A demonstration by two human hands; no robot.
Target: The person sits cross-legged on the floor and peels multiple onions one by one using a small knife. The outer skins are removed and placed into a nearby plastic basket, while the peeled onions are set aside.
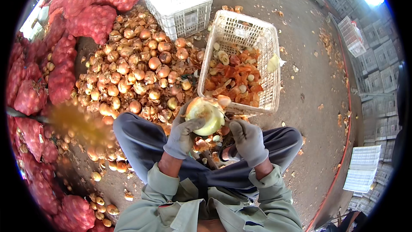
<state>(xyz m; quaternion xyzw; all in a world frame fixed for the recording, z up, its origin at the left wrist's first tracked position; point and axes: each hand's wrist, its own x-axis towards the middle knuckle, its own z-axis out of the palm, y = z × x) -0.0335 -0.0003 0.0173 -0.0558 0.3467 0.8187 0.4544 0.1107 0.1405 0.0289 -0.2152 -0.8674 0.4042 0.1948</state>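
My gloved left hand (180,135) is wrapped round a partly peeled onion (206,118), pale yellow-green with some brown skin at its top. My gloved right hand (248,141) is closed just right of the onion, its fingertips near it; what it grips is hidden. Beyond both hands, a white plastic crate (272,77) holds orange peels and pale onion pieces. A large heap of brown onions (137,73) lies to its left, and loose peel lies between my bent legs.
Red mesh sacks (62,73) line the left side. Stacked white crates (184,17) stand at the top; many more (373,60) line the right beyond a red hose (343,154). Peel is scattered on the concrete floor (309,94). A yellow-brown blur obscures part of the left.
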